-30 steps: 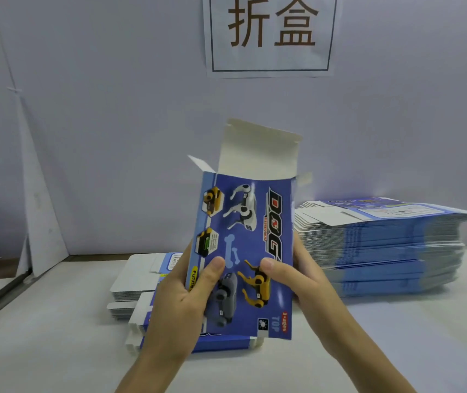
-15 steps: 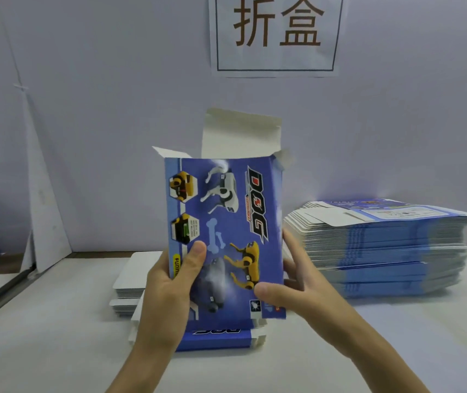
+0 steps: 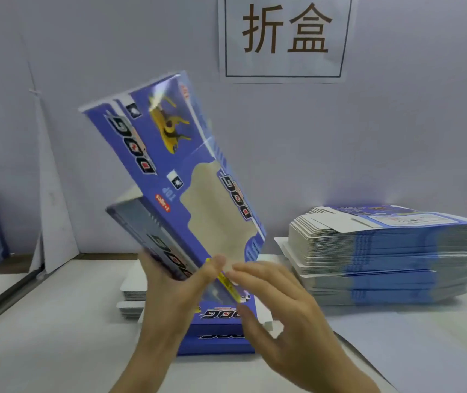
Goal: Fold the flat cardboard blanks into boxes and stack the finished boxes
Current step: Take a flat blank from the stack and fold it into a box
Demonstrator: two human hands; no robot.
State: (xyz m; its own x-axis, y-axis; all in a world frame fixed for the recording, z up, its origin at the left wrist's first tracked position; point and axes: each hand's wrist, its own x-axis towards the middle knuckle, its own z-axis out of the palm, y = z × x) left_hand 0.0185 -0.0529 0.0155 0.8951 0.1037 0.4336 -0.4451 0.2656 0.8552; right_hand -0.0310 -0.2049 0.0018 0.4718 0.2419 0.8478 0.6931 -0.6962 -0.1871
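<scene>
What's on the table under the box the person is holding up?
A low blue DOG-printed pile lies on the table, with white blanks at its left. The box, left hand and right hand cover the pile's far part.

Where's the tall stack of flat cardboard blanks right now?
In the head view, the stack of flat blanks sits on the table at the far right, right of the tilted box.
</scene>
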